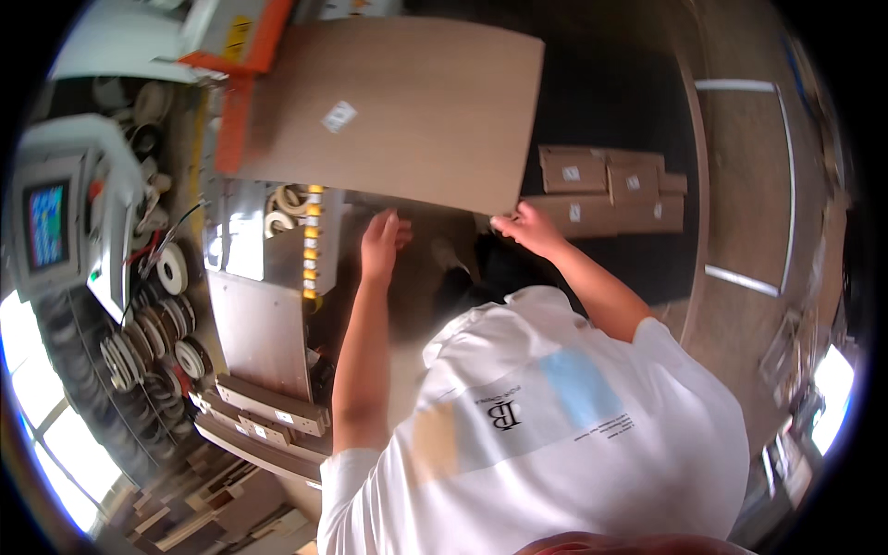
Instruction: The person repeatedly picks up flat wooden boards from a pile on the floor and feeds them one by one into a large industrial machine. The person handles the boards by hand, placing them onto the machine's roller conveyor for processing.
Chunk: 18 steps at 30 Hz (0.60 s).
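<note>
A large flat brown panel (398, 111) with a white label reaches across the upper middle, its left end against an orange part of a machine (236, 120). At the panel's near right corner is my right hand (532, 229), its fingers and thumb closed on that corner. Just below the near edge hovers my left hand (379, 245), loosely curled, fingers somewhat apart, with nothing visible in it. It looks separate from the panel.
On the dark surface to the right lie several smaller labelled brown panels (592, 215). To the left stand a control screen (46, 224), rolls of edging strip (148, 333) and a row of yellow rollers (313, 240). Labelled brown strips (268, 407) are stacked at lower left.
</note>
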Each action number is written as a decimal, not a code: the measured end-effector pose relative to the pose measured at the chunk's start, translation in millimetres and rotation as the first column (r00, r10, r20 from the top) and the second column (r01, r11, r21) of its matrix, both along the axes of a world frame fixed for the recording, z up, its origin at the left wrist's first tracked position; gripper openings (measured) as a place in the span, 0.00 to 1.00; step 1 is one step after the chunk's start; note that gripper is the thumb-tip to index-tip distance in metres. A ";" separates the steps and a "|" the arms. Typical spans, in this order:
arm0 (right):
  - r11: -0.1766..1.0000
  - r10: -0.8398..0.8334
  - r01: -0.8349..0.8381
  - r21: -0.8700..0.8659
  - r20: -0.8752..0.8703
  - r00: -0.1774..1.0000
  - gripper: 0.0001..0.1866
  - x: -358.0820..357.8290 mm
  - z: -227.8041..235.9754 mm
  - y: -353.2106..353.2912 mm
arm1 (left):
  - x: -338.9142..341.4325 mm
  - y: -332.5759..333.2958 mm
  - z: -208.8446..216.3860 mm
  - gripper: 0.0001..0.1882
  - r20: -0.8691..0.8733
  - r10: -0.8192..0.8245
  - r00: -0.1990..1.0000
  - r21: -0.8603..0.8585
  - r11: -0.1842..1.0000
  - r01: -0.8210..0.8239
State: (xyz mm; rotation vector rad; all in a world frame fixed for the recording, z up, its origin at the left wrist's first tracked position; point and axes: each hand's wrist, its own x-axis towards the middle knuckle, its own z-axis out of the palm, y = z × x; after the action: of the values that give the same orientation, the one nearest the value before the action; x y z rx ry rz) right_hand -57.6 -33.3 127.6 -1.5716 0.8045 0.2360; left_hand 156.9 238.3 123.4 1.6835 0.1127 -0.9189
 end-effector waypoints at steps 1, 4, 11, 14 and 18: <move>0.969 0.226 -0.224 -0.106 0.006 0.974 0.28 -8.5 2.5 -3.9 | -21.9 16.7 -4.1 0.17 0.001 -0.094 0.996 0.090 0.991 0.094; 0.569 0.670 -0.814 -0.113 -0.511 0.539 0.37 -39.9 8.4 -5.1 | -100.6 130.0 -114.8 0.15 0.204 -0.889 0.409 0.519 0.453 0.725; 0.639 0.737 -0.768 0.053 -0.330 0.590 0.28 -95.2 -55.0 9.7 | -190.6 134.2 -48.8 0.32 -0.447 -0.843 0.301 0.305 0.173 0.937; 0.566 0.811 -0.761 0.317 -0.047 0.584 0.25 -80.1 4.6 -5.8 | -232.3 200.7 -62.6 0.23 -0.338 -0.887 0.316 0.141 0.284 0.948; 0.586 0.789 -0.716 0.379 -0.069 0.610 0.25 -107.5 -19.9 -22.3 | -256.4 206.6 -39.7 0.20 -0.332 -0.890 0.311 -0.273 0.406 0.872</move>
State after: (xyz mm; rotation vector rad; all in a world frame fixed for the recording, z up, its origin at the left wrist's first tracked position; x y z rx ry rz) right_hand -165.2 -55.7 107.6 -1.5047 0.1730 1.1547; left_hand -99.5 444.9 83.7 1.3834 -0.6372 -2.1395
